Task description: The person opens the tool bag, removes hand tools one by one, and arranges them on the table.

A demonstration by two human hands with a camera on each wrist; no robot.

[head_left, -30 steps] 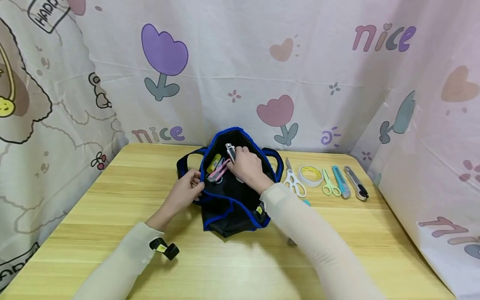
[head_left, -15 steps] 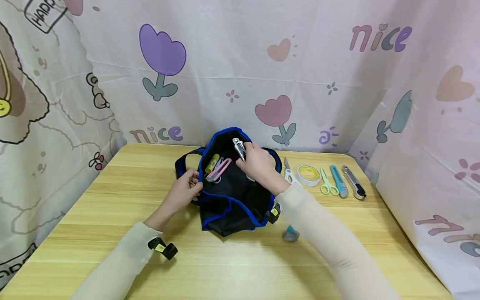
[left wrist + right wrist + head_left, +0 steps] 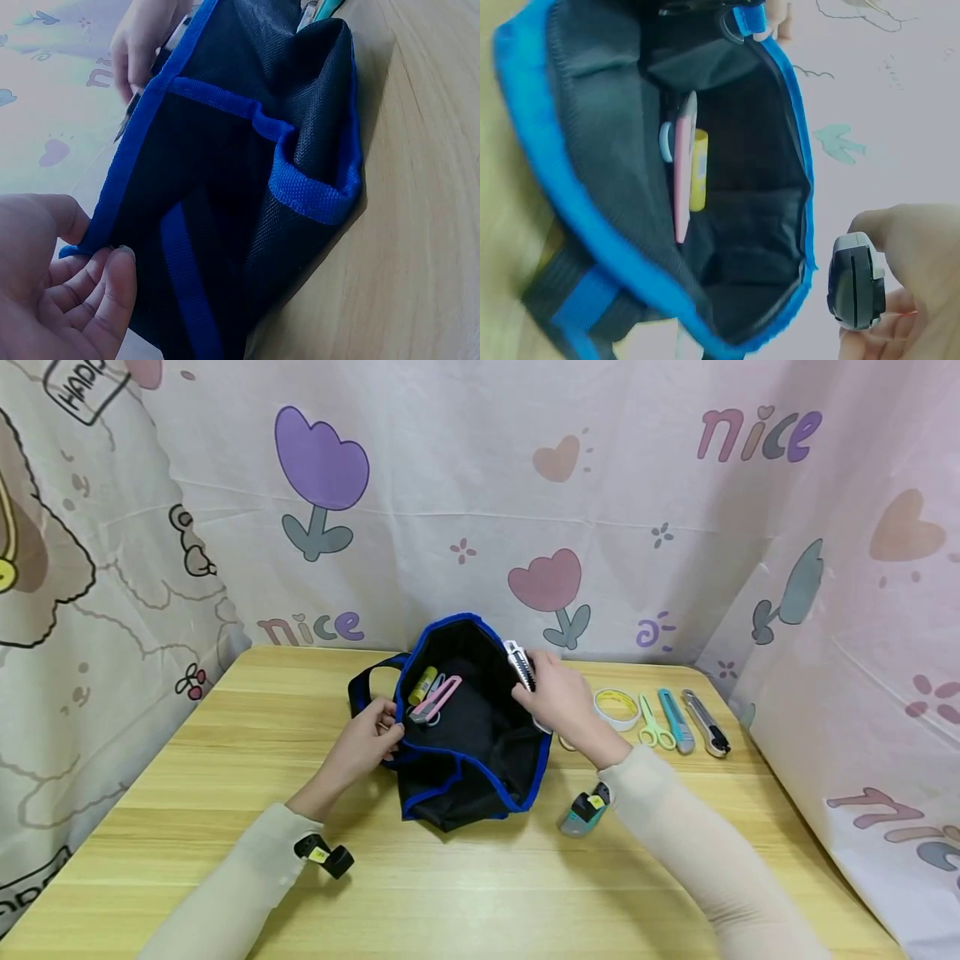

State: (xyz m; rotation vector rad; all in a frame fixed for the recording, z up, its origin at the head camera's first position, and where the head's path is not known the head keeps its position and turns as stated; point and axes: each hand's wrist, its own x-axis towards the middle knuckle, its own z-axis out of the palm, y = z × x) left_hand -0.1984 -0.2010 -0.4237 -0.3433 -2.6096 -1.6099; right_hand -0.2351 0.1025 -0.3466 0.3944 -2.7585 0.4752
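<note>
A black tool bag [image 3: 442, 810] with blue trim stands gaping on the table. My left hand [image 3: 369, 735] pinches its left rim between thumb and fingers; the left wrist view shows this blue edge [image 3: 112, 202] in the grip. My right hand [image 3: 558, 697] holds a silver-and-black box cutter [image 3: 518, 662] over the bag's right rim. From the right wrist view, the cutter's dark butt end [image 3: 856, 285] shows beside the bag mouth. Inside the bag lie a pink box cutter [image 3: 437, 700], a yellow cylinder [image 3: 422, 686] and a partly hidden item with a pale blue loop [image 3: 666, 141].
To the right lie a tape roll [image 3: 617, 710], green scissors [image 3: 656, 727], a blue box cutter [image 3: 677, 720] and a grey box cutter [image 3: 706, 723]. A teal-and-grey object [image 3: 574, 825] sits near the right wrist. White scissors are mostly hidden behind the right hand.
My right hand has moved right with the box cutter, from over the bag's inside to its right rim. The teal-and-grey object has come into view. My left hand keeps its place.
</note>
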